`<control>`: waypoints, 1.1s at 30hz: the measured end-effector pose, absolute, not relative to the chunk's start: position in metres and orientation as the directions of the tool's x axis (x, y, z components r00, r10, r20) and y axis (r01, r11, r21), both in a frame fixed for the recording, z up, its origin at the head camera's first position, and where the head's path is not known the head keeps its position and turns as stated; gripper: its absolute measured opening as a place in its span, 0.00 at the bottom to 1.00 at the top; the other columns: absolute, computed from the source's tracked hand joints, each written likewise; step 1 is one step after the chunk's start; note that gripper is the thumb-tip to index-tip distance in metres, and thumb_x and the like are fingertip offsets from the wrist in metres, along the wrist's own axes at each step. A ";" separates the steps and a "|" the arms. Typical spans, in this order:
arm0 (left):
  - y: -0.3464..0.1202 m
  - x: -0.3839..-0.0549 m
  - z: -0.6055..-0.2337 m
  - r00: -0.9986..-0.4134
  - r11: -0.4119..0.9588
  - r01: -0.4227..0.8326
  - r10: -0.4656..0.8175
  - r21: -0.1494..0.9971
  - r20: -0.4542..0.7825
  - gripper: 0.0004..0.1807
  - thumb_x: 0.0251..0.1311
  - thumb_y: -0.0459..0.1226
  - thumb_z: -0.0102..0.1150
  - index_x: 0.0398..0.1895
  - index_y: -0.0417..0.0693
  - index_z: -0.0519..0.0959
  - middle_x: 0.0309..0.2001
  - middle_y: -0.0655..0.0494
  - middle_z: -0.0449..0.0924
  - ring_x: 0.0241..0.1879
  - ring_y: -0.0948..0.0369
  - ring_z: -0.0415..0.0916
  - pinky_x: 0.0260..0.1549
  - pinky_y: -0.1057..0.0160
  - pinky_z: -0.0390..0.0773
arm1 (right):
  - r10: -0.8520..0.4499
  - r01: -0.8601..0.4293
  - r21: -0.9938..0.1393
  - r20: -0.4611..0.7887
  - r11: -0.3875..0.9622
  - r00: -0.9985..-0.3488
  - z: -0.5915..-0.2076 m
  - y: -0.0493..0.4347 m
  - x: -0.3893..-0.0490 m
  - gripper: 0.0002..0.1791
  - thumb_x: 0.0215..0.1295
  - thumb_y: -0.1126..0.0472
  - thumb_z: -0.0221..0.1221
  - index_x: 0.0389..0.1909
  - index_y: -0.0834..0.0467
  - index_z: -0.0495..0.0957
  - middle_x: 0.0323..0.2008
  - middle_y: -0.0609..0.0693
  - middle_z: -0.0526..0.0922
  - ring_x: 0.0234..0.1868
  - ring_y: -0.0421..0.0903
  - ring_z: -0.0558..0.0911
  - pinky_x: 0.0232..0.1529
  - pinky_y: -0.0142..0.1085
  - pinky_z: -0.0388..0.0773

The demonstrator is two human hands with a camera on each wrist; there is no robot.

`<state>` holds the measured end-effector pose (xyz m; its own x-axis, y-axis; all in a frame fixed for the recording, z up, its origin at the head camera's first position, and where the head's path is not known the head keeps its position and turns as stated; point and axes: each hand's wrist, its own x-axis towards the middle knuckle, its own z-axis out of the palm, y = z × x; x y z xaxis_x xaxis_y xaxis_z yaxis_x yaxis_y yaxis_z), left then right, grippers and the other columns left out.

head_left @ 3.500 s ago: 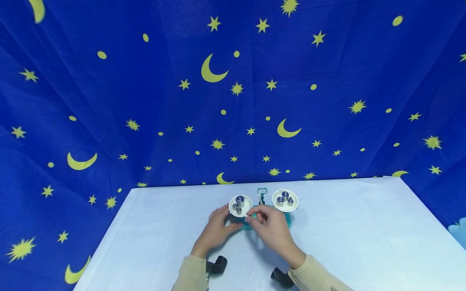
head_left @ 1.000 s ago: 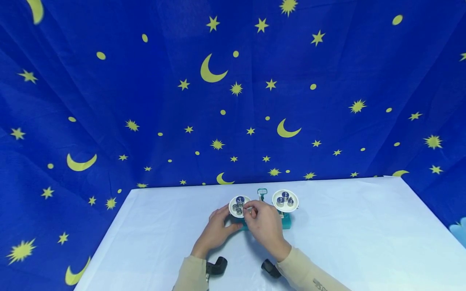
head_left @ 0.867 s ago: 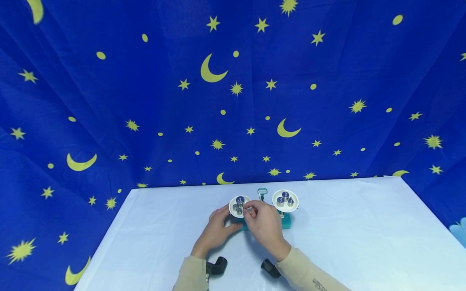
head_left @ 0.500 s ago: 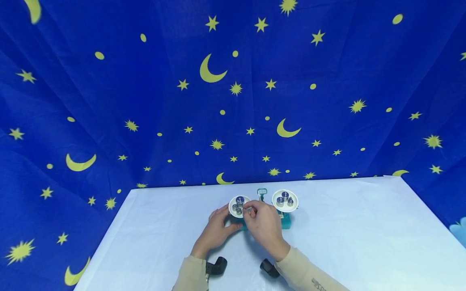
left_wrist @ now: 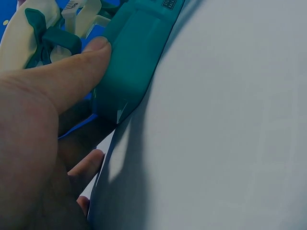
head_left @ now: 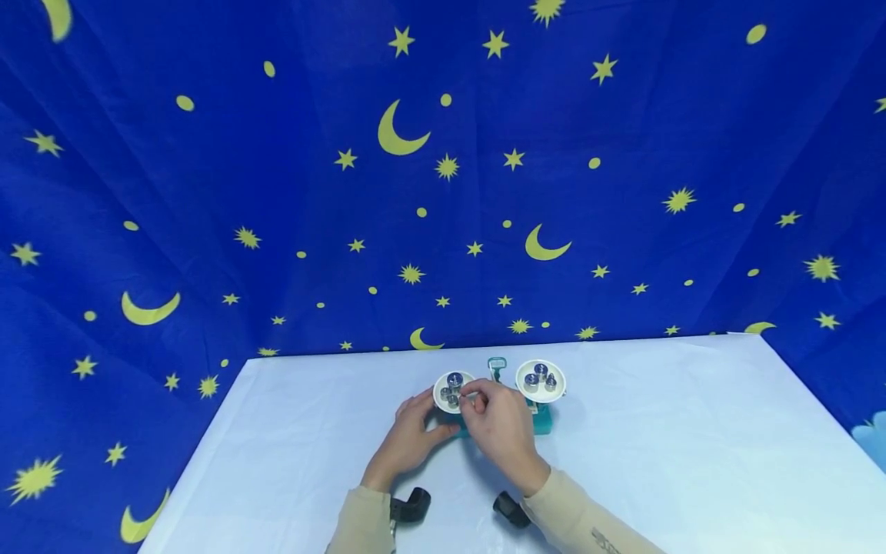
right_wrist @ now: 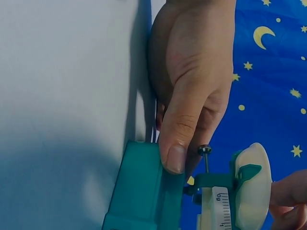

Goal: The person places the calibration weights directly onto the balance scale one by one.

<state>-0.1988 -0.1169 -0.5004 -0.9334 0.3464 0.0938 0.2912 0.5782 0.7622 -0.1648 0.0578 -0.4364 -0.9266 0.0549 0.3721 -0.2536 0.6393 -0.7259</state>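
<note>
A green balance scale [head_left: 543, 419] with two white pans stands on the table. My left hand [head_left: 410, 436] grips the left end of its base, thumb on the near side, as the left wrist view shows. The left pan [head_left: 441, 405] bears three metal weights [head_left: 453, 401]; the right pan [head_left: 557, 393] bears three more weights [head_left: 531, 382]. My right hand [head_left: 504, 423] is bent over the beam, thumb and forefinger together at the left pan's inner rim. I cannot tell whether they pinch anything. A knurled screw [right_wrist: 205, 149] shows at the beam's end.
A white cloth covers the table [head_left: 692, 462]. Behind it hangs a blue curtain [head_left: 623, 115] with yellow moons and stars. Black wrist-worn devices sit below the left wrist [head_left: 411, 505] and right wrist [head_left: 511, 509]. The scale's green pointer frame [head_left: 497, 365] rises between the pans.
Since the earliest frame my right hand has moved up and left, from the beam to the left pan's inner rim, and has stayed there over the last second. The left hand keeps its grip.
</note>
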 end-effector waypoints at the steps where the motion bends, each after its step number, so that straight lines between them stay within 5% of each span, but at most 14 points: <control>1: -0.117 -0.199 -0.500 -0.933 0.576 0.294 0.348 0.763 0.097 0.37 0.62 0.50 0.67 0.71 0.46 0.71 0.72 0.46 0.66 0.73 0.48 0.60 0.75 0.40 0.46 | 0.054 -0.258 -0.728 0.375 0.635 -0.926 -0.436 0.058 -0.164 0.03 0.56 0.65 0.68 0.32 0.56 0.87 0.13 0.37 0.67 0.14 0.34 0.64 0.14 0.28 0.59; 21: -0.115 -0.200 -0.503 -0.935 0.571 0.295 0.337 0.766 0.109 0.37 0.61 0.50 0.67 0.71 0.45 0.71 0.72 0.47 0.68 0.73 0.48 0.61 0.75 0.41 0.46 | -0.011 -0.356 -0.703 0.444 0.616 -0.896 -0.433 0.091 -0.153 0.06 0.54 0.67 0.71 0.31 0.55 0.86 0.17 0.35 0.68 0.17 0.32 0.64 0.20 0.29 0.65; 33: -0.131 -0.198 -0.492 -0.953 0.509 0.211 0.296 0.834 0.061 0.41 0.58 0.50 0.71 0.74 0.52 0.68 0.72 0.53 0.69 0.73 0.49 0.60 0.72 0.43 0.58 | -0.021 -0.386 -0.660 0.489 0.645 -0.872 -0.430 0.109 -0.141 0.08 0.53 0.69 0.71 0.30 0.54 0.86 0.18 0.34 0.66 0.19 0.31 0.63 0.20 0.28 0.63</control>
